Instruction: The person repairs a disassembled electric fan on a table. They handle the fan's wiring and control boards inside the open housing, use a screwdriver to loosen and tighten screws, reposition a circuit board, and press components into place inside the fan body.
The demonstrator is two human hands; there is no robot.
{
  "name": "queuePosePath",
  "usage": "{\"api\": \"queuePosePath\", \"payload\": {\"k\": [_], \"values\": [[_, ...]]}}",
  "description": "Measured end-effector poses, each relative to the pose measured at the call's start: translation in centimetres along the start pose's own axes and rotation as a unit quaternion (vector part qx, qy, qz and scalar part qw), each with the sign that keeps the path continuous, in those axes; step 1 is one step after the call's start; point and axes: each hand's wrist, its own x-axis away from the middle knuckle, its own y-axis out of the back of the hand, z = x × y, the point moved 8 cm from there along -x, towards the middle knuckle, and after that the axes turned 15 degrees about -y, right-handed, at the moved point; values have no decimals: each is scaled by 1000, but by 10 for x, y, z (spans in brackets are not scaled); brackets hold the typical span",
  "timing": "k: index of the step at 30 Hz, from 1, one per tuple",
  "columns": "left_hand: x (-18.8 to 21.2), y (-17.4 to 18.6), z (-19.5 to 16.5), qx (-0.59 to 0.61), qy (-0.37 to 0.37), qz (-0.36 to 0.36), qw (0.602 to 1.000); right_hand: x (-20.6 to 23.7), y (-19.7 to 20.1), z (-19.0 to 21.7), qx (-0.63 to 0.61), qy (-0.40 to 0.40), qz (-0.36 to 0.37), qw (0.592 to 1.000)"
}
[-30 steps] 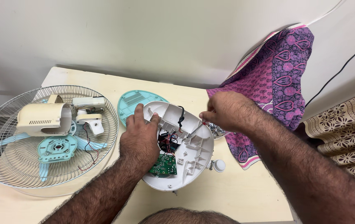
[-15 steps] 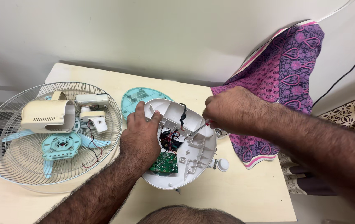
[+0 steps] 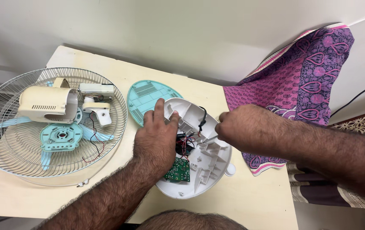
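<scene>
A white oval fan base shell (image 3: 208, 164) lies open side up on the cream table (image 3: 250, 200). Inside it I see a green circuit board (image 3: 177, 171) and black and red wires (image 3: 185, 141). My left hand (image 3: 157, 138) rests flat on the shell's left rim, fingers spread over it. My right hand (image 3: 244, 127) hovers over the shell's right side with its fingers pinched on a thin metal tool (image 3: 206, 139) whose tip points into the wires.
A teal oval cover plate (image 3: 148, 99) lies behind the shell. At the left a wire fan guard (image 3: 16, 153) holds teal blades, a cream motor housing (image 3: 48, 103) and small white parts. A purple patterned cloth (image 3: 301, 81) drapes off the table's right edge.
My right hand has shifted slightly left over the shell with the tool. My left hand stays pressed on the rim. The view has tilted a little.
</scene>
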Motion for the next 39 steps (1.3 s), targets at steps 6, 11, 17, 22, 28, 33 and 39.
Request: {"api": "queuePosePath", "payload": {"k": [6,11,17,22,28,33,39], "values": [[2,0,-4,-1,13,34,999,-1,-13,-25,-160,-165,66,971],[3,-1,4,22,23,10,999,-5,-20,-41,-264,-215,53,939],[1,-5,6,0,1,5,1000,-26,-33,-50,-276,-231,84,929],[-2,-8,3,8,8,20,1000,-19,-14,-30,-159,-118,-81,977],[-3,-9,12,8,10,9,1000,-14,-12,-12,50,19,-86,995],[-4,-10,12,-2,13,14,1000,-19,-12,-5,46,35,-51,997],[-4,-10,5,-17,4,24,1000,-24,-15,-20,-78,-86,24,993]]}}
